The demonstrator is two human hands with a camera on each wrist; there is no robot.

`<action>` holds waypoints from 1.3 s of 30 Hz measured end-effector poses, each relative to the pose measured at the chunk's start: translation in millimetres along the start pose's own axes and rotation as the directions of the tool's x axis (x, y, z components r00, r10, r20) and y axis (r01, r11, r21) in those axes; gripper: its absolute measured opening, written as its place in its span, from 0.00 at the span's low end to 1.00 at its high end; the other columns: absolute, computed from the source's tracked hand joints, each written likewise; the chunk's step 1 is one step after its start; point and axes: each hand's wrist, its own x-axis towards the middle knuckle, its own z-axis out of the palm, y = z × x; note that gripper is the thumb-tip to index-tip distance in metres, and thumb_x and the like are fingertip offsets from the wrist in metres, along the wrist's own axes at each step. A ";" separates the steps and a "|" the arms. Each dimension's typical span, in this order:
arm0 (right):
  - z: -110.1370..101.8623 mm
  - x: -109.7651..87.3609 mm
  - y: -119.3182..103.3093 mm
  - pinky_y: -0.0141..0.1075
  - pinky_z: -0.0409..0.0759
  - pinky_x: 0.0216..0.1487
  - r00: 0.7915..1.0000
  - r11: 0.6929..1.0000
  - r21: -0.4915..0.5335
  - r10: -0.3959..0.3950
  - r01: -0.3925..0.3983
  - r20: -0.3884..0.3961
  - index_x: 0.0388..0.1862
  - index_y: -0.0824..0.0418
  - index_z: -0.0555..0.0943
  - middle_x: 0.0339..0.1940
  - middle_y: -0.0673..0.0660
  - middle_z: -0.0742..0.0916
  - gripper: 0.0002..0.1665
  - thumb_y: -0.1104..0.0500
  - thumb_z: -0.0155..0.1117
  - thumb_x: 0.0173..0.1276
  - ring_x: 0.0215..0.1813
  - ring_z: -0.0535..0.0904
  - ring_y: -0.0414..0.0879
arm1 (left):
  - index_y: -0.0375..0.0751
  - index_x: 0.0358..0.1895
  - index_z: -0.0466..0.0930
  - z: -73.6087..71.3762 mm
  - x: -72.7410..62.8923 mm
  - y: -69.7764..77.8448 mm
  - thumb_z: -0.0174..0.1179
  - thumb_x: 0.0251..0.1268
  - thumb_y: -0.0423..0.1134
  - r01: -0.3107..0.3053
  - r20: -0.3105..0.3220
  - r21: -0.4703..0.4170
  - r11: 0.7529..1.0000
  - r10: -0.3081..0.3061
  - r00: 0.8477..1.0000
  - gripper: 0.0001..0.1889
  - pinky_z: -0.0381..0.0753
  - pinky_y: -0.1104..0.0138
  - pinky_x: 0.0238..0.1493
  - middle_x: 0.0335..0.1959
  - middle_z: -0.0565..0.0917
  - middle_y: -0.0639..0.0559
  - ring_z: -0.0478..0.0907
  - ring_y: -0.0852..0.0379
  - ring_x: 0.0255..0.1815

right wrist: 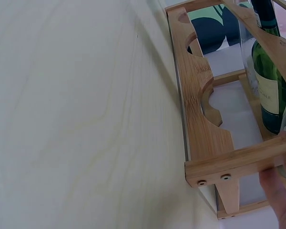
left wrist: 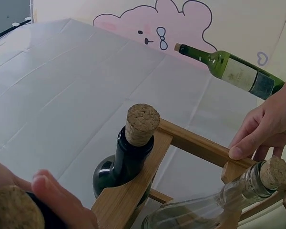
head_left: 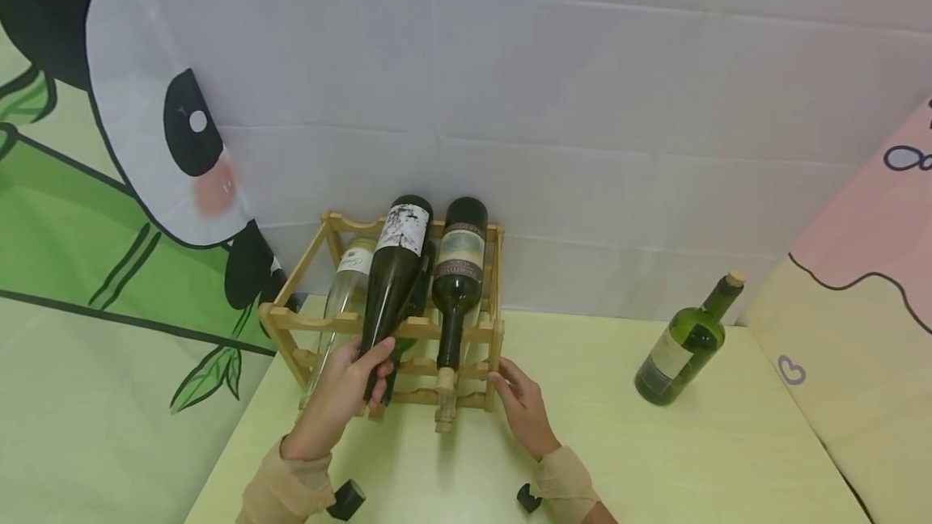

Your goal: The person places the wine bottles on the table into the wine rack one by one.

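My left hand (head_left: pixel 342 388) grips the neck of a dark wine bottle (head_left: pixel 393 273) with a speckled white label. The bottle lies over the top tier of a wooden wine rack (head_left: pixel 349 323), base to the wall and corked neck towards me. My right hand (head_left: pixel 526 411) holds the rack's front right post, thumb on the near side in the left wrist view. Right of the gripped bottle, another dark wine bottle (head_left: pixel 460 285) rests on the top tier, its cork (left wrist: pixel 142 124) pointing out. A clear bottle (head_left: pixel 348 285) and a green bottle (right wrist: pixel 267 88) lie in the rack, partly hidden.
To the right, a corked green wine bottle (head_left: pixel 677 358) stands upright on the pale wooden table (head_left: pixel 597 443). A light cloth (head_left: pixel 568 184) hangs behind the rack, with a panda print (head_left: pixel 156 136) at left and a pink print (head_left: pixel 874 233) at right.
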 end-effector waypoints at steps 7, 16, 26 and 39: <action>0.0 -0.6 0.7 0.47 0.85 0.64 1.000 1.000 0.000 0.001 -0.001 -0.014 0.70 0.63 0.81 0.65 0.64 0.87 0.19 0.64 0.58 0.85 0.66 0.84 0.48 | 0.33 0.51 0.69 1.6 -0.7 -0.7 0.54 0.87 0.46 0.027 0.038 -0.110 0.994 -0.023 0.999 0.16 0.77 0.67 0.24 0.30 0.76 0.49 0.71 0.59 0.20; 3.0 -0.2 -1.2 0.45 0.85 0.63 1.000 1.000 0.010 -0.004 0.005 -0.017 0.70 0.63 0.81 0.65 0.65 0.87 0.19 0.65 0.58 0.85 0.66 0.83 0.46 | 0.26 0.70 0.66 -1.5 -21.2 -8.7 0.52 0.88 0.44 -0.006 0.107 -0.183 0.983 0.026 0.994 0.24 0.72 0.68 0.22 0.32 0.78 0.50 0.68 0.61 0.15; 3.3 3.8 -4.5 0.47 0.85 0.63 1.000 1.000 0.000 0.010 -0.010 -0.019 0.69 0.70 0.80 0.64 0.60 0.88 0.19 0.65 0.58 0.84 0.65 0.85 0.49 | 0.26 0.65 0.71 0.6 -22.8 -14.2 0.52 0.88 0.44 -0.049 0.024 -0.128 0.991 0.053 0.998 0.21 0.56 0.73 0.18 0.21 0.64 0.54 0.56 0.64 0.14; 2.2 0.2 2.0 0.47 0.85 0.63 1.000 1.000 0.002 0.007 -0.007 -0.024 0.69 0.59 0.82 0.64 0.61 0.88 0.19 0.65 0.58 0.84 0.65 0.84 0.49 | 0.29 0.57 0.72 3.6 -8.3 -18.8 0.53 0.88 0.46 -0.050 0.025 -0.102 0.993 0.053 0.998 0.19 0.58 0.72 0.18 0.22 0.64 0.53 0.56 0.62 0.15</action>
